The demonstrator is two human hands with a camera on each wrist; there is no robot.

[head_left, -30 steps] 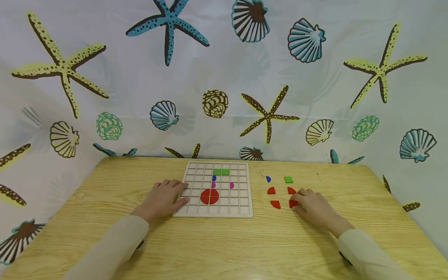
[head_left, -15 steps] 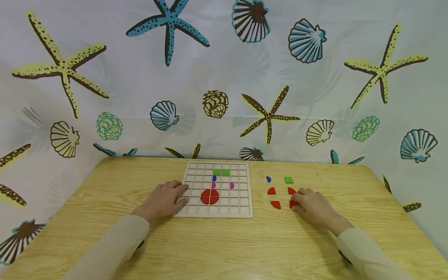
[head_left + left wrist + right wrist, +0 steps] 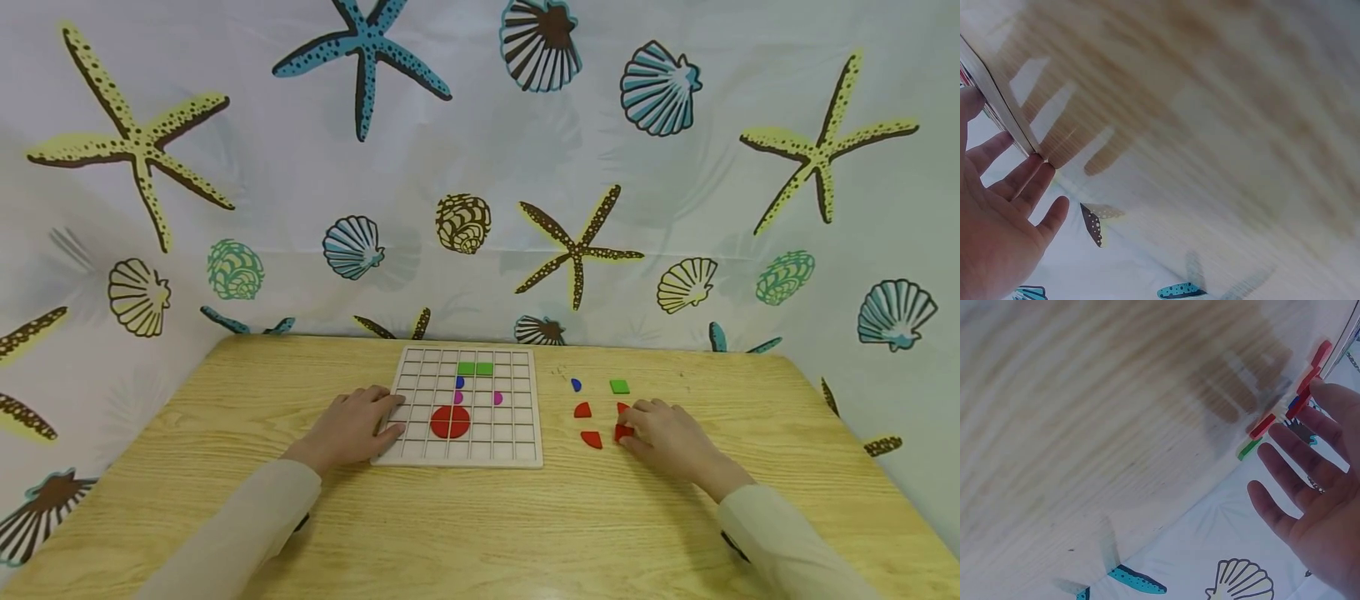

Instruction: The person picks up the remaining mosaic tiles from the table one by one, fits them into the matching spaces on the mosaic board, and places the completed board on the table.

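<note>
In the head view, my left hand (image 3: pixel 348 425) rests at the left edge of a pale grid board (image 3: pixel 420 450). The left wrist view has its thumb and fingertips along the board's edge (image 3: pixel 1007 103), the fingers relaxed. My right hand (image 3: pixel 667 437), right of the board, pinches a red quarter-circle tile (image 3: pixel 623 432) between thumb and index finger; the fingers hide part of it. In the right wrist view that tile (image 3: pixel 1299 403) shows between thumb and forefinger, the other fingers spread. Just behind it another red quarter tile (image 3: pixel 622 407) lies partly covered by the hand.
On the board sit a red disc (image 3: pixel 450 422), green tiles (image 3: pixel 476 368), a blue half-circle (image 3: pixel 460 382) and magenta half-circles (image 3: pixel 498 398). Between board and right hand lie two red quarter tiles (image 3: pixel 592 439), a blue half-circle (image 3: pixel 576 385) and a green tile (image 3: pixel 619 387). A patterned curtain (image 3: pixel 450 275) stands behind the table.
My right hand has shifted slightly left, and the red quarter-circle tile in its fingers has moved left with it. The left hand and the board stay as they were.
</note>
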